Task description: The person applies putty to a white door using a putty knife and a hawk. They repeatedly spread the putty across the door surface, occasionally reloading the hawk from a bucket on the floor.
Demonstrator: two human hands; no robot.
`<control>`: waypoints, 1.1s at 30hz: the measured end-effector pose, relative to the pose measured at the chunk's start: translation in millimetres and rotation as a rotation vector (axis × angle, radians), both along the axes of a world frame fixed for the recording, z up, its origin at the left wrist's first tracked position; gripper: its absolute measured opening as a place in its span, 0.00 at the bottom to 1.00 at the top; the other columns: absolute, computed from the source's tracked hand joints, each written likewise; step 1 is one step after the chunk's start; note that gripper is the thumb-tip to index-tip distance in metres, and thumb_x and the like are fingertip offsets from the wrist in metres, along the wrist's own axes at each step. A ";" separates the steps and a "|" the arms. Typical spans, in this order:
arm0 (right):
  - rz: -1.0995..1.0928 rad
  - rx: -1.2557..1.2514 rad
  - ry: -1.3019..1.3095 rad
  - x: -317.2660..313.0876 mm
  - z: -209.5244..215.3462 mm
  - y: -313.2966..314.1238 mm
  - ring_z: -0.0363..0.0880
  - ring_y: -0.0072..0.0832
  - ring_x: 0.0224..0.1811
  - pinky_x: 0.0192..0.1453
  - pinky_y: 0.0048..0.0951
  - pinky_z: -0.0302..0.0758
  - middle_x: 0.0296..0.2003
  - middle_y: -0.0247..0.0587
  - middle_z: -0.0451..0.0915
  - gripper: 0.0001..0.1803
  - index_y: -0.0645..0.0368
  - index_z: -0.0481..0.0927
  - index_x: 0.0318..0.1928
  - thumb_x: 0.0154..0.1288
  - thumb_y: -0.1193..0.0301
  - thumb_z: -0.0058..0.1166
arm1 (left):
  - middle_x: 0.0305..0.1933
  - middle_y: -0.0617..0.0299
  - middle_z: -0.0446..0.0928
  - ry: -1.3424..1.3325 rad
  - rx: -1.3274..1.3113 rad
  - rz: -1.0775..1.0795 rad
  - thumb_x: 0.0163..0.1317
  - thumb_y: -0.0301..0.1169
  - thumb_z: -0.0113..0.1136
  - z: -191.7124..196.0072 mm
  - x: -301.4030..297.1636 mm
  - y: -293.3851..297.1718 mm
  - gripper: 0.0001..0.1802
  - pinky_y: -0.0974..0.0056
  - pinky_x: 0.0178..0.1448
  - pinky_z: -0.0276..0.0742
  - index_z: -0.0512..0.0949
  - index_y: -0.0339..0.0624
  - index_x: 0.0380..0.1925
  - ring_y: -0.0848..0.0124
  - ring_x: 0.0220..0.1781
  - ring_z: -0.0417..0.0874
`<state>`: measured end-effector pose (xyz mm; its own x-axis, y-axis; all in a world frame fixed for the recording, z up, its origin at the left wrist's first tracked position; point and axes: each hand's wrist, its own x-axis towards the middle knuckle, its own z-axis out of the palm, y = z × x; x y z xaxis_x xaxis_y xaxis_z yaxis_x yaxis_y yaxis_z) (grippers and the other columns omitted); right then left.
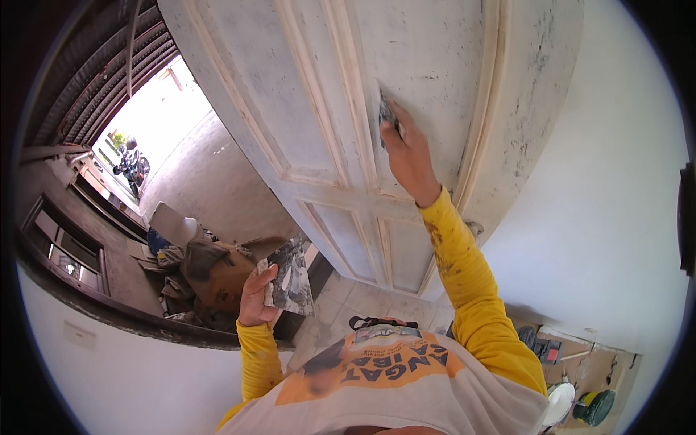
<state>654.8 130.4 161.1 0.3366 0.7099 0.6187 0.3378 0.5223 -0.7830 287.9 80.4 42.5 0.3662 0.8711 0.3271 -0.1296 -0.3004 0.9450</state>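
Observation:
Before me stands a panelled door (428, 43), whitish with dark scuffs and bare wood-coloured mouldings. My right hand (409, 148) is closed around a putty knife (387, 116) whose blade lies against the upper right panel, beside the inner moulding. Lower and to the left, away from the door, my left hand (256, 296) grips a flat plate (290, 279) smeared with grey and white paste. The thumb rests on the plate's near edge; the fingers beneath it are mostly hidden.
A doorknob (475, 228) sits by my right forearm. White wall (616, 181) runs along the right. At lower right are a dark green bucket (594, 407) and a white round lid or container (560, 403). Brown sacks and clutter (210, 272) lie left; a motorcycle (132, 168) stands outside.

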 end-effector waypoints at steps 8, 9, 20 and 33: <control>-0.070 0.029 -0.032 1.8 -22.7 -12.5 0.73 0.26 0.44 0.56 0.24 0.70 0.45 0.45 0.79 0.25 0.66 0.69 0.66 0.73 0.69 0.47 | 0.58 0.51 0.76 -0.073 -0.349 -0.035 0.44 0.31 0.64 23.7 9.7 -6.8 0.33 0.58 0.64 0.70 0.76 0.38 0.57 0.58 0.59 0.78; -0.042 0.037 -0.027 4.3 -21.2 -10.2 0.73 0.33 0.50 0.60 0.28 0.68 0.50 0.50 0.77 0.24 0.66 0.68 0.66 0.72 0.70 0.46 | 0.58 0.51 0.76 -0.070 -0.328 -0.055 0.45 0.31 0.65 20.6 7.7 -6.1 0.33 0.58 0.65 0.70 0.76 0.38 0.57 0.58 0.59 0.78; -0.125 0.227 -0.233 -2.9 11.6 10.3 0.75 0.28 0.48 0.58 0.26 0.70 0.47 0.48 0.80 0.24 0.66 0.69 0.66 0.73 0.69 0.47 | 0.60 0.50 0.75 -0.026 0.142 -0.090 0.48 0.32 0.65 -0.8 -2.3 0.7 0.32 0.58 0.68 0.68 0.75 0.39 0.58 0.57 0.62 0.76; -0.210 0.075 -0.097 -27.0 -57.5 19.7 0.70 0.44 0.63 0.68 0.34 0.65 0.61 0.61 0.70 0.28 0.67 0.62 0.70 0.72 0.71 0.47 | 0.58 0.52 0.77 -0.146 -0.304 -0.098 0.50 0.34 0.68 20.8 9.9 -8.4 0.32 0.58 0.64 0.71 0.76 0.38 0.58 0.59 0.59 0.78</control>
